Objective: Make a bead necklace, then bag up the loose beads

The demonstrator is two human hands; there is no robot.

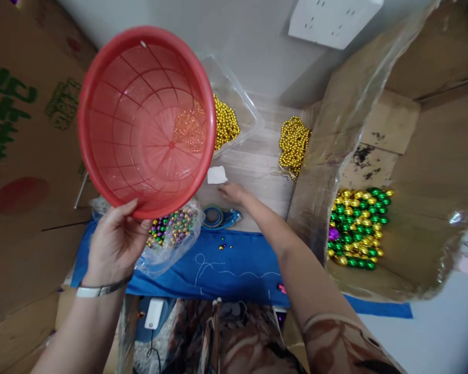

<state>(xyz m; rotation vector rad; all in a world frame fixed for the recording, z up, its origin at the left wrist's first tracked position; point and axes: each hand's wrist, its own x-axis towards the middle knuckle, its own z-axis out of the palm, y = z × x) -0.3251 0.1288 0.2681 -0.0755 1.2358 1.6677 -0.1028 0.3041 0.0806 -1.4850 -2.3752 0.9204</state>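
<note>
"How is the left hand (pixel 117 241) set?"

"It is closed on the rim of a red plastic basket (pixel 148 124), with the thumb laid over the lip. The basket is held up over the left part of the table (pixel 257 174), its mouth turned to the camera."

"And the right hand (pixel 234 192)?"

"It is placed near the table's middle, just beside a white paper piece (pixel 217 175). How far its fingers are opened cannot be told, nor whether the paper is touched."

"What is held in the containers?"

"Gold beads (pixel 226 122) are held in a clear plastic box (pixel 246 115) toward the table's far edge. Purple, green and gold beads (pixel 175 226) are gathered in a clear plastic bag (pixel 167 257) by the near left corner. In the cardboard box (pixel 315 156) at the right edge, green and gold bead strings (pixel 356 226) are piled beside a purple piece (pixel 333 234)."

"What is hard to make out?"

"The left fingers are partly hidden by the basket, and some gold beads are seen only dimly through its wall. The cardboard box is cut off at the upper right. The purple piece cannot be identified."
</note>
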